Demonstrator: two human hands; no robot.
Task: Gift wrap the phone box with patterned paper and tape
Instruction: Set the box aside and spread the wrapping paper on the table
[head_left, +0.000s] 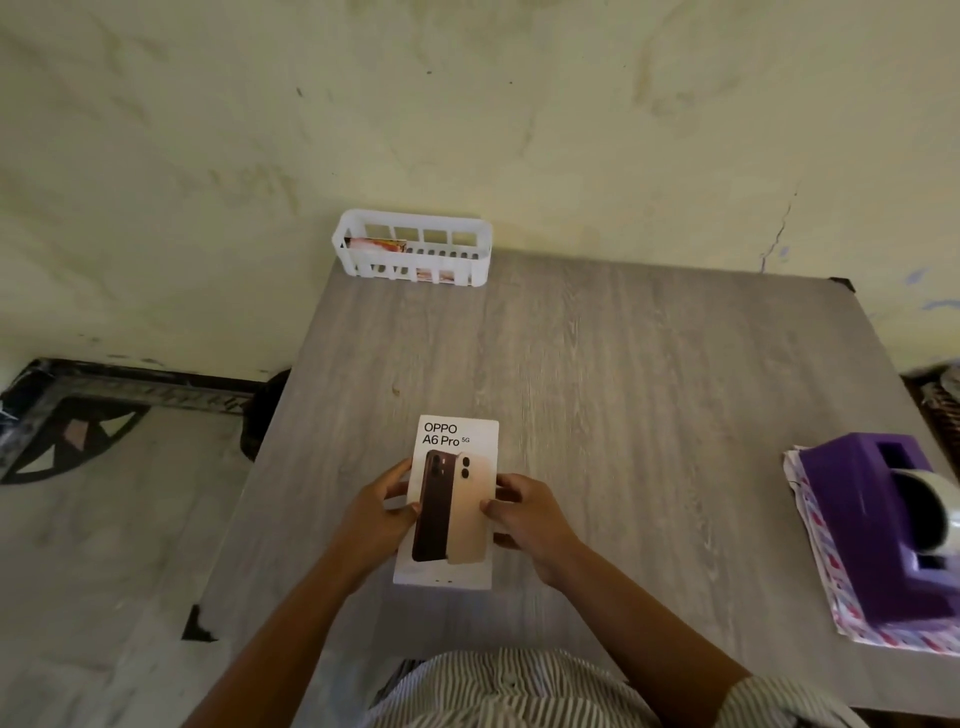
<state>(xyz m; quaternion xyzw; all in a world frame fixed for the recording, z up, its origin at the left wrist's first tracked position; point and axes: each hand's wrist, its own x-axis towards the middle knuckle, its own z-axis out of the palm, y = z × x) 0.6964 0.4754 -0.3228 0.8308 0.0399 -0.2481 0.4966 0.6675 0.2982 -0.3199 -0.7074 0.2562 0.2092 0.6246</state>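
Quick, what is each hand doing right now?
Left hand: its fingers grip the left edge of the white rectangular cardboard phone box.
Right hand: its fingers grip the box's right edge.

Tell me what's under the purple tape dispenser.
The purple tape dispenser sits on a folded sheet of patterned paper with red and blue markings, showing along its left and near edges. How far the paper extends beneath it, and anything else there, is covered.

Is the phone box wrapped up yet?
Not yet. The white cardboard phone box is bare, its printed front showing. The folded patterned paper lies under the purple tape dispenser.
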